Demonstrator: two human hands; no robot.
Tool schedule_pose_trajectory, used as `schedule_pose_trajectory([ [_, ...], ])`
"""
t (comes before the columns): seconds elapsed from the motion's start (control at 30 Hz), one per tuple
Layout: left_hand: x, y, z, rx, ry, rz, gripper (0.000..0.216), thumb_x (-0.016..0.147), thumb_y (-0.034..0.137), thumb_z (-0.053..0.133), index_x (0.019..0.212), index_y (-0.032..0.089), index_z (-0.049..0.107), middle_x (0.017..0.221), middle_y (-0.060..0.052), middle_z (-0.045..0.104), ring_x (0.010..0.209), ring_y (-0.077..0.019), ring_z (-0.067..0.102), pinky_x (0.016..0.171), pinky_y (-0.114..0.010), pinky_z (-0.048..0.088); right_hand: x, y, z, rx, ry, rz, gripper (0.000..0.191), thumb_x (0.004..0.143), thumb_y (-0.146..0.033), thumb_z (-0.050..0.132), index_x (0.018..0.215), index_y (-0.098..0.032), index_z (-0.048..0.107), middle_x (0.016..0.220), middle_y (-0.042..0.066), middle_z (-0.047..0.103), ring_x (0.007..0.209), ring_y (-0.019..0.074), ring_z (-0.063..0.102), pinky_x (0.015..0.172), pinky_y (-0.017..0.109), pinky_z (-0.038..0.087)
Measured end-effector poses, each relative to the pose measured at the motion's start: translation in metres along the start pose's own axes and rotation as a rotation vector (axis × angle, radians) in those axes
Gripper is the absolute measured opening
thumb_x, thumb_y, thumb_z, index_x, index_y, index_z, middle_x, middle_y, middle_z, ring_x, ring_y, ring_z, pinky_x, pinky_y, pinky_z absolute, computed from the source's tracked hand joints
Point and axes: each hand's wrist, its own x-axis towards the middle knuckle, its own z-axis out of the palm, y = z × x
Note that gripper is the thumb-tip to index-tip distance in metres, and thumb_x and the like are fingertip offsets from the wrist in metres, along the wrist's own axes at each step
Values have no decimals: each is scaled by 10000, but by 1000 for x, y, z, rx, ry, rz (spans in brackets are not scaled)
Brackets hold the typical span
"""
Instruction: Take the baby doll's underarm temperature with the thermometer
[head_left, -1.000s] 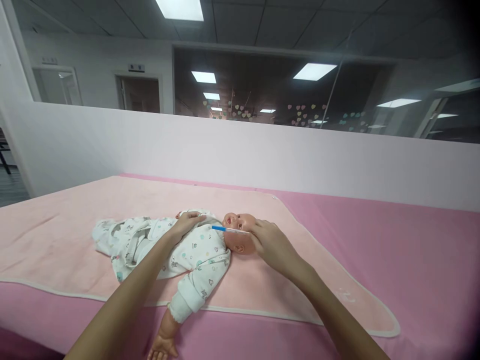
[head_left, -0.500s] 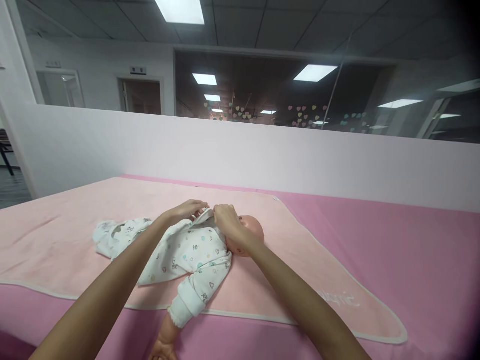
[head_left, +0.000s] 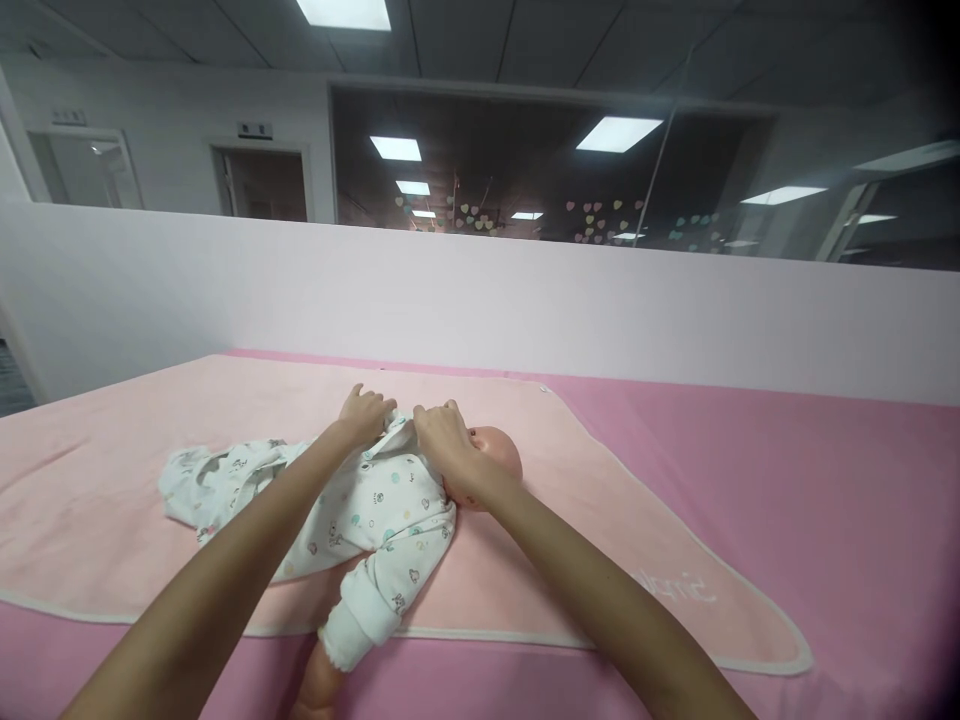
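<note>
A baby doll (head_left: pixel 499 455) lies on its back with its head to the right, in a white baby top (head_left: pixel 397 500) printed with small coloured figures. My left hand (head_left: pixel 366 415) is closed on the top's front edge at the far side of the chest. Close by, my right hand (head_left: pixel 441 435) pinches the collar beside the doll's chin and covers part of the face. Between my hands the fabric is lifted. The doll's near arm, in a sleeve with a folded cuff (head_left: pixel 360 615), stretches toward me. Printed white trousers (head_left: pixel 225 478) cover the legs, partly behind my left forearm.
Under the doll lies a peach blanket (head_left: pixel 562 560) with a pale border and white lettering, spread over a pink padded surface (head_left: pixel 840 500). A low white partition (head_left: pixel 480 305) runs along the back, with glass above it.
My left hand has moved slightly left and its fingers have closed on the top's edge. My right hand stays at the collar. The camera view has shifted a little.
</note>
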Motion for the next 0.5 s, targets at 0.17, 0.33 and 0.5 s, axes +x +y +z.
schedule_pose_trajectory([
  [0.17, 0, -3, -44, 42, -21, 106, 442, 638, 195, 553, 1077, 244, 561, 981, -87, 602, 965, -257, 526, 840, -358, 362, 7, -5, 6, -18, 31, -44, 207, 799, -51, 410, 961, -118, 520, 784, 102, 636, 844, 211, 576, 810, 317, 290],
  [0.33, -17, 4, -31, -79, -99, 128, 309, 735, 227, 476, 1015, 255, 606, 917, -75, 584, 900, -225, 538, 745, -296, 414, 14, -11, 18, -78, 7, -113, 218, 763, -6, 419, 903, -115, 545, 787, 89, 639, 844, 199, 590, 817, 321, 296],
  [0.5, -34, 9, 3, -78, -29, 30, 354, 823, 144, 303, 952, 182, 630, 1006, -128, 556, 970, -250, 502, 688, -303, 430, 13, -8, 15, -68, -20, -141, 192, 775, -29, 431, 855, -135, 570, 823, 80, 641, 808, 185, 585, 813, 326, 299],
])
